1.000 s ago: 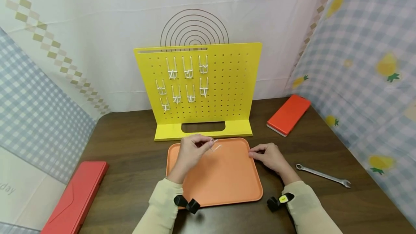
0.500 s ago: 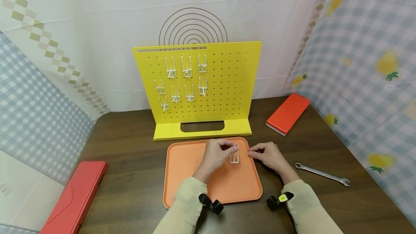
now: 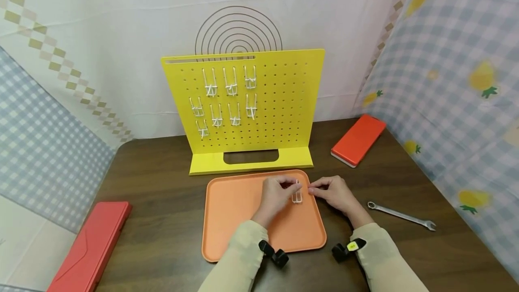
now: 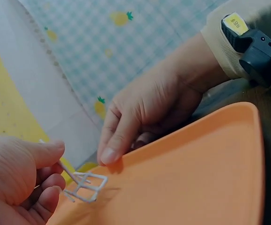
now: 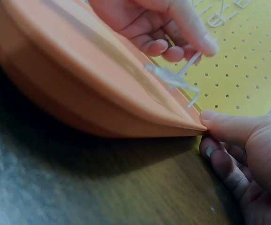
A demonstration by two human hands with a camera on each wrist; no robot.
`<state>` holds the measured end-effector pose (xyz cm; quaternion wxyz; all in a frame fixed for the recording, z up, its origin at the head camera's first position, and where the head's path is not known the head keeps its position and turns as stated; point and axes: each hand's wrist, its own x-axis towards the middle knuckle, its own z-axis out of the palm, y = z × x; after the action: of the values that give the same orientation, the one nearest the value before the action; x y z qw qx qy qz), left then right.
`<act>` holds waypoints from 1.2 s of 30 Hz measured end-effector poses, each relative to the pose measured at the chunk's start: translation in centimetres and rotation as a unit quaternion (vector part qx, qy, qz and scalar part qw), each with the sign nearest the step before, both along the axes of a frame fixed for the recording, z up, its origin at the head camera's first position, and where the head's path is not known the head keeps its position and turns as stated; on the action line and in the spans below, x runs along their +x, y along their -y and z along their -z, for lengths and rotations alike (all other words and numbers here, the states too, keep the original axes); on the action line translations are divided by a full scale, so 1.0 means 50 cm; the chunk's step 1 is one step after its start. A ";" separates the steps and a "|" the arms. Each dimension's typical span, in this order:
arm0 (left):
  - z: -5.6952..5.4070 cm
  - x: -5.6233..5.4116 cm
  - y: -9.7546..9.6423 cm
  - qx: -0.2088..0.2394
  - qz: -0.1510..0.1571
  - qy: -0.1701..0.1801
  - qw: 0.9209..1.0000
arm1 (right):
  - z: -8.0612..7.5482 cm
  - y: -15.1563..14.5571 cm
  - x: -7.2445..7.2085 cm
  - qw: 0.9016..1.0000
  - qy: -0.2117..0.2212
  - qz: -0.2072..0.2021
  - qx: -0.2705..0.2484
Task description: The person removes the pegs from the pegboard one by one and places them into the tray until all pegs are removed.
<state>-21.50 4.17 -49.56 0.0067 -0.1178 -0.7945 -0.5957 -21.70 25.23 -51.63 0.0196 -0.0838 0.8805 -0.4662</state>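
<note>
My left hand [image 3: 275, 195] pinches a white wire pegboard hook [image 4: 86, 186] between thumb and fingers, its framed end hanging over the right part of the orange tray [image 3: 239, 220]. At the tray's right rim, my right hand [image 3: 334, 193] pinches the edge, thumb on top and fingers underneath in the right wrist view. Behind the tray stands a yellow pegboard [image 3: 284, 102]. Several similar white hooks [image 3: 231, 88] hang on its left half, in rows.
A silver wrench [image 3: 401, 215] lies on the wooden table to the right. Behind it rests a red box [image 3: 358, 141] with a pale edge. Another red case [image 3: 91, 247] is at the left front. Patterned cloth [image 3: 442, 80] stands around the table.
My left hand has moved right across the tray with the hook, close to my right hand. The right hand has kept its grip on the rim. The head view has shifted slightly.
</note>
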 end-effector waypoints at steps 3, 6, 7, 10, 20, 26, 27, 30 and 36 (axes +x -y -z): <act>0.009 -0.003 -0.002 -0.013 -0.012 0.004 1.000 | 0.000 -0.001 -0.001 1.000 -0.001 0.000 0.002; 0.017 -0.005 -0.003 -0.020 -0.011 0.004 1.000 | 0.000 -0.001 -0.002 1.000 0.000 0.001 0.005; 0.019 -0.006 -0.004 -0.020 -0.009 0.004 1.000 | 0.000 -0.001 -0.002 1.000 0.000 0.001 0.006; 0.024 -0.007 -0.004 -0.023 -0.005 0.002 1.000 | 0.001 -0.001 -0.002 1.000 0.000 0.001 0.009; 0.033 -0.009 -0.008 -0.026 -0.014 -0.019 0.999 | 0.003 -0.003 -0.005 1.000 -0.008 0.001 0.011; 0.038 -0.012 -0.010 -0.035 -0.011 -0.019 0.999 | 0.004 -0.003 -0.004 1.000 -0.005 0.001 0.009; 0.038 -0.012 -0.010 -0.036 -0.010 -0.022 0.999 | 0.004 -0.003 -0.004 1.000 -0.005 0.001 0.009; 0.038 -0.011 -0.009 -0.035 -0.011 -0.029 0.999 | 0.004 -0.003 -0.004 1.000 -0.006 0.001 0.006; 0.036 -0.009 -0.008 -0.041 -0.010 -0.043 0.998 | 0.005 -0.003 -0.004 1.000 -0.007 0.002 0.009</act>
<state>-21.95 4.54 -51.35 0.0424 -0.1358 -0.8184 -0.5567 -21.90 25.41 -51.89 0.0133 -0.0854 0.8851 -0.4573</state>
